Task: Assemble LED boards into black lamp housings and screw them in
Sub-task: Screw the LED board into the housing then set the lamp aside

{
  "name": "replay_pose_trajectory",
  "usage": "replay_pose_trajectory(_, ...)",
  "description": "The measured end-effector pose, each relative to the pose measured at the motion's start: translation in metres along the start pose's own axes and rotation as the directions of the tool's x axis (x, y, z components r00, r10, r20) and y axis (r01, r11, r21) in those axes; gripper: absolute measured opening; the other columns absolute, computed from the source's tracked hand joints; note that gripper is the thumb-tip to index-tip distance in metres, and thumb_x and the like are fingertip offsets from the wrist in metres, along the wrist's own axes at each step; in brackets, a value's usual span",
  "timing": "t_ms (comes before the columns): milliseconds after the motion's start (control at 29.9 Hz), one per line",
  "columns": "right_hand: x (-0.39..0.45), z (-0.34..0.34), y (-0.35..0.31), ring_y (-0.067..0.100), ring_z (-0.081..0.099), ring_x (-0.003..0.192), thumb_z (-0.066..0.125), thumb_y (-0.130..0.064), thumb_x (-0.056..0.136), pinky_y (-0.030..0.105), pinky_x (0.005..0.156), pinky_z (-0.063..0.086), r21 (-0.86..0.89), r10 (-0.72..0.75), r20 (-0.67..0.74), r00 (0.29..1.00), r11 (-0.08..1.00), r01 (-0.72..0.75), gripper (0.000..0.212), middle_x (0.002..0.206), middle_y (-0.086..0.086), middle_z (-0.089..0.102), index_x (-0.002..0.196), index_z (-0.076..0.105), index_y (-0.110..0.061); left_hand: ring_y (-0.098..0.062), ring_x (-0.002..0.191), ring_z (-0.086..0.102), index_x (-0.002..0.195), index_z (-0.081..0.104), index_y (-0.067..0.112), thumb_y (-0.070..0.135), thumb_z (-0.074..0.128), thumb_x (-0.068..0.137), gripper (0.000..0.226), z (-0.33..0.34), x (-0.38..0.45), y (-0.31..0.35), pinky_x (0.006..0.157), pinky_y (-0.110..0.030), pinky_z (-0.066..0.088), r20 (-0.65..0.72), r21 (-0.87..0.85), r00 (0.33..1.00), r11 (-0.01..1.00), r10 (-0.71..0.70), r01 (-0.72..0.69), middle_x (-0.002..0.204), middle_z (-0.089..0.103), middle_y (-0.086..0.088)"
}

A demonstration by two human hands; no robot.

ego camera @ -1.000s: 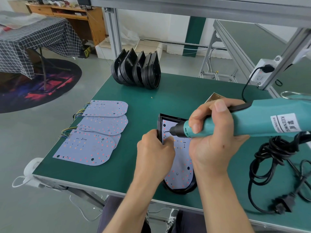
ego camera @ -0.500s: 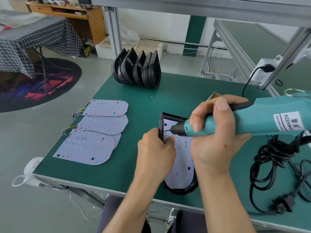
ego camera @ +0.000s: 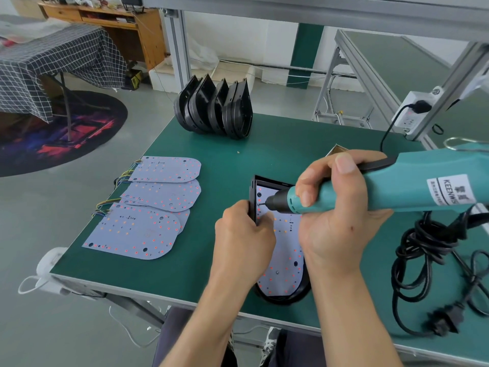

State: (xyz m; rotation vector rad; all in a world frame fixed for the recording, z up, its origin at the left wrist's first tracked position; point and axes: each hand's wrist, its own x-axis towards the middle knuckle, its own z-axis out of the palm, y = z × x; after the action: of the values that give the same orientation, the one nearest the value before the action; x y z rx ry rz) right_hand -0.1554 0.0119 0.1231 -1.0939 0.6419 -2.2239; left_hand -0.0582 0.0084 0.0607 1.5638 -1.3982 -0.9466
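On the green bench point(ego camera: 211, 154), your right hand point(ego camera: 336, 221) wraps its fingers fully round the teal screwdriver point(ego camera: 397, 186), bit at the LED board point(ego camera: 284, 260) in the black housing point(ego camera: 252, 197). Your left hand point(ego camera: 243, 234) grips the housing's left wall, fingertips seemingly pinching near the screw.

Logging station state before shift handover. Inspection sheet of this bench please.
Surface: green bench, mat intact.
Job's things: board seated in housing; driver bit at a hole near the board's far left corner; spare boards laid out left; empty housings stacked at far edge.
Clutter: small box behind the right hand.
Grippers: left hand holds the housing edge; right hand grips the driver.
Cables: cord coiled right, its plug loose.
Surroundings: socket on frame, checked-cloth table, rug.
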Motion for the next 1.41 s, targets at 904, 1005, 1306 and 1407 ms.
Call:
replay_pose_trajectory(904,0.039,-0.085,-0.004,0.008,0.044,0.048,0.058,-0.027,0.104,0.021,0.054,0.039,0.263,0.414,-0.476,0.776,0.909,-0.323,0.023,0.069,-0.005,0.061,0.081,0.056,-0.021,-0.01,0.042,0.032,0.053,0.048,0.022,0.041,0.07,0.091,0.048,0.024,0.036,-0.024,0.048,-0.021,0.028,0.23,-0.105,0.937,0.95,-0.264,0.294,0.046,0.038,0.017)
replay_pose_trajectory(1005,0.029,-0.115,0.003,0.006,0.044,0.052,0.063,-0.03,0.102,0.018,0.056,0.039,0.348,0.496,-0.469,0.731,0.864,-0.363,0.019,0.074,-0.006,0.058,0.087,0.055,-0.02,-0.013,0.047,0.04,0.058,0.039,0.022,0.066,0.064,0.087,0.058,0.016,0.036,-0.013,0.049,-0.028,0.03,0.14,0.088,0.963,0.972,-0.23,0.219,0.049,0.041,0.013)
replay_pose_trajectory(1306,0.027,-0.159,0.022,0.003,0.041,0.05,0.066,-0.031,0.097,0.016,0.05,0.039,0.497,0.607,-0.342,0.718,0.765,-0.41,0.02,0.074,-0.006,0.054,0.082,0.062,-0.018,-0.012,0.078,0.061,0.083,0.069,0.023,0.023,0.071,0.092,0.009,0.04,0.072,0.05,0.076,-0.032,0.051,0.117,0.151,0.871,0.858,0.477,-0.49,0.079,0.067,0.009)
replay_pose_trajectory(1407,0.026,-0.165,0.024,0.003,0.041,0.049,0.069,-0.031,0.092,0.015,0.049,0.039,0.523,0.607,-0.317,0.729,0.753,-0.4,0.018,0.071,-0.006,0.052,0.081,0.062,-0.018,-0.021,0.099,0.064,0.095,0.076,0.025,0.026,0.068,0.095,0.008,0.089,0.1,0.073,0.091,-0.038,0.049,0.43,0.356,0.762,0.685,0.485,-0.636,0.093,0.074,0.006)
